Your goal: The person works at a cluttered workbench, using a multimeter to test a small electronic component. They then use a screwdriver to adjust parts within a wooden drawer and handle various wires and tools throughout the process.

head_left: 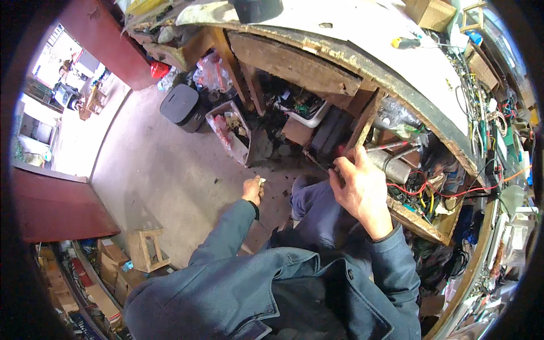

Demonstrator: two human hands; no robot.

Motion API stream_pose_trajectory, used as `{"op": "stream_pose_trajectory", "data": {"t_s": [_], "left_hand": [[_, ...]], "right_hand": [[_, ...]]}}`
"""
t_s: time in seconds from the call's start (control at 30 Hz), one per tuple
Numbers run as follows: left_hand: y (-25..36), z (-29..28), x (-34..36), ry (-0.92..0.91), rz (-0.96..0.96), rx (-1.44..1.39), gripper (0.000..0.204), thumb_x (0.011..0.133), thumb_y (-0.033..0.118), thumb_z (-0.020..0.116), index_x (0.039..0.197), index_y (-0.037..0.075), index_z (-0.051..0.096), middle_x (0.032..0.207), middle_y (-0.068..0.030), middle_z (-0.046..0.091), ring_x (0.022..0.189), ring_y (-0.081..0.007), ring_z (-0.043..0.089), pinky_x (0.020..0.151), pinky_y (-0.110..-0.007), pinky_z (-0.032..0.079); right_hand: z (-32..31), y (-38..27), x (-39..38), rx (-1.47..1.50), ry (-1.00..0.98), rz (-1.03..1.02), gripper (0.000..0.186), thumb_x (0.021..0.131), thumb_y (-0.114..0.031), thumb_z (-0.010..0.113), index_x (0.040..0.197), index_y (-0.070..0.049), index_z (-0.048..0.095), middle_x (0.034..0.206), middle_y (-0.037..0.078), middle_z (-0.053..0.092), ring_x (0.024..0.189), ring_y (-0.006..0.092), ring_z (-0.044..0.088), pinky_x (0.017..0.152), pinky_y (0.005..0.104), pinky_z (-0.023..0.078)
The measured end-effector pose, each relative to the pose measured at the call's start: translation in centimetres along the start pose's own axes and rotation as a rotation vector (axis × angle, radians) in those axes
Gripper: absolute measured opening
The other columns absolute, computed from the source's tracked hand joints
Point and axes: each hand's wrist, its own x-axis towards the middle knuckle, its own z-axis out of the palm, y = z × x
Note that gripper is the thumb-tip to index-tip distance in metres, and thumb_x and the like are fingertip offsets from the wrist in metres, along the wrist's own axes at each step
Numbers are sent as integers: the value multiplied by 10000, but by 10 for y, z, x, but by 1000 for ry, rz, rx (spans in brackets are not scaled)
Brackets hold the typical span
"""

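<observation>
My left hand is closed on a small pale object, too small to make out, low over the concrete floor. My right hand has curled fingers on the wooden edge of an open drawer under the workbench. Inside the drawer lie a red cable, yellow wires, a greyish cylinder and plastic-wrapped clutter. A thin red-tipped rod lies just above my right hand.
The cluttered bench top holds a screwdriver and tangled cables. Below are a cardboard box and a dark bin. A wooden stool stands lower left, near shelves. A bright doorway opens at left.
</observation>
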Motion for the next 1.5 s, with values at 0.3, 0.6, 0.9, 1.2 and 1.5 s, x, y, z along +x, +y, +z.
{"op": "stream_pose_trajectory", "data": {"t_s": [0.3, 0.6, 0.9, 1.2, 1.5], "left_hand": [[85, -48, 109, -6, 144, -246, 223, 966, 134, 575, 1044, -66, 635, 788, -120, 663, 626, -244, 643, 555, -305, 552], [168, -5, 89, -245, 239, -84, 309, 959, 224, 632, 1087, -50, 571, 888, -157, 638, 772, -303, 683, 652, -403, 604], [88, 125, -54, -396, 532, 246, 303, 1028, 177, 572, 1256, -24, 568, 945, -150, 716, 674, -159, 659, 586, -261, 534], [166, 232, -253, -533, 1081, 30, 311, 1037, 136, 540, 1312, -9, 545, 1023, -120, 699, 858, -172, 649, 790, -307, 532], [127, 285, -269, -572, 1214, 309, 389, 978, 74, 568, 1354, -17, 523, 1264, -171, 650, 1178, -253, 623, 1051, -372, 463]], "right_hand": [[-4, -2, 5, -17, -41, -21, 185, 776, -151, 734, 819, -48, 587, 915, 128, 525, 772, 305, 624, 649, 415, 553], [-1, 5, 2, -50, -30, -8, 140, 778, -156, 687, 787, -58, 588, 902, 137, 509, 749, 304, 621, 623, 431, 550], [1, 11, -8, -47, -27, -39, 200, 802, -205, 702, 835, -47, 583, 909, 139, 499, 787, 299, 622, 657, 414, 530], [-7, 20, -17, 275, 117, 41, 232, 835, -250, 703, 905, -44, 625, 895, 175, 571, 787, 383, 629, 686, 485, 519], [-30, 148, -23, -431, -98, -2, 132, 846, -169, 629, 937, -94, 688, 830, 122, 693, 690, 301, 713, 578, 423, 572]]}}
